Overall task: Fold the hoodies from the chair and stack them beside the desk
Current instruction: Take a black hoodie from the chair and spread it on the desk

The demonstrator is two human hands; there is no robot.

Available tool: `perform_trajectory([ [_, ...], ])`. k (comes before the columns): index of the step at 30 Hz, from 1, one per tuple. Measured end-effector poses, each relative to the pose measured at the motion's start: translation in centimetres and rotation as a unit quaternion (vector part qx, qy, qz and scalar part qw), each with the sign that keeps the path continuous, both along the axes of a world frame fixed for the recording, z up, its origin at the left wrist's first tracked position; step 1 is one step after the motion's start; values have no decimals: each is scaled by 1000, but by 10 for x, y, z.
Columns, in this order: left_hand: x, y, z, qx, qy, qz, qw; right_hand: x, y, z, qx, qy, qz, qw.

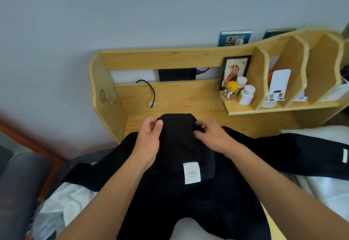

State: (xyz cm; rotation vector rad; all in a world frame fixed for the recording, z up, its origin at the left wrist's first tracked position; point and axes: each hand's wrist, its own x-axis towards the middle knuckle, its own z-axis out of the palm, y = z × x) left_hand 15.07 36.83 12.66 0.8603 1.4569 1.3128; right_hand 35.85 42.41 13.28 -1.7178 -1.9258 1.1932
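A black hoodie (198, 198) lies spread across the wooden desk (188, 96), its hood pointing toward the wall and a white care label (191, 172) showing near the neck. One sleeve runs off to the right, the other to the left. My left hand (150, 141) pinches the hood's left edge between thumb and fingers. My right hand (211, 136) grips the hood's right edge with curled fingers. The hoodie's lower part is hidden under my forearms.
A desk shelf (283, 105) at the right holds a small figurine (230, 89), two white bottles (246, 94), a framed picture (235, 69) and a white stand (276, 86). A black cable (149, 90) comes through the desk back. Light clothes (56, 209) lie at lower left beside a dark chair (17, 192).
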Motion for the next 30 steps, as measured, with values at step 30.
perform_trajectory([
  [30,-63,45,51,-53,547,-448,705,32,25,53,-105,-50,243,963],
])
